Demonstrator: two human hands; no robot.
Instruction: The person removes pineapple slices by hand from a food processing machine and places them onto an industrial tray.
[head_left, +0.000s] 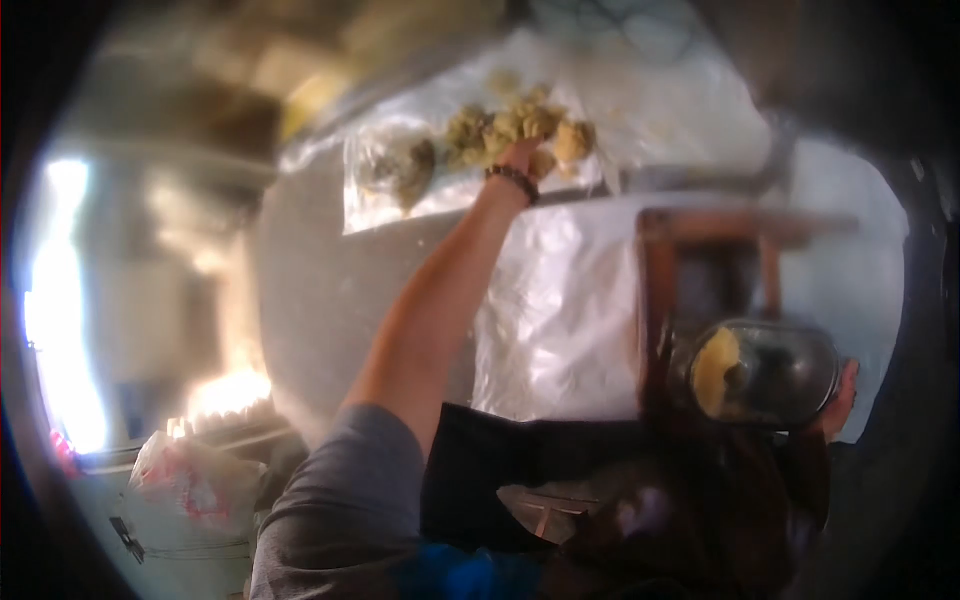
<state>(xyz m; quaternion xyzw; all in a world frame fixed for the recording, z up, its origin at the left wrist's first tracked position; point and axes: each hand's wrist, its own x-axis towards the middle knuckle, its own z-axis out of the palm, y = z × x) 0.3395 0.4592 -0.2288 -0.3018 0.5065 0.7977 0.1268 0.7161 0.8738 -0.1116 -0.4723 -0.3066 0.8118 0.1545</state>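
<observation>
My left hand [522,155], with a beaded bracelet at the wrist, reaches among yellow-brown, dough-like lumps [470,133] on a clear plastic sheet [362,210]. Its fingers blend into the lumps and are blurred, so their grip cannot be made out. At the right, my right hand [843,400] grips the end of a shiny rounded container [785,375]. A yellow, dough-like piece [714,375] lies at the container's left end; the rest of its inside looks dark and glossy.
A reddish-brown wooden frame [655,300] stands behind and beside the container. White plastic [560,310] covers the near middle of the grey surface [320,260]. A plastic bag [190,480] sits at the lower left. The far background is blurred.
</observation>
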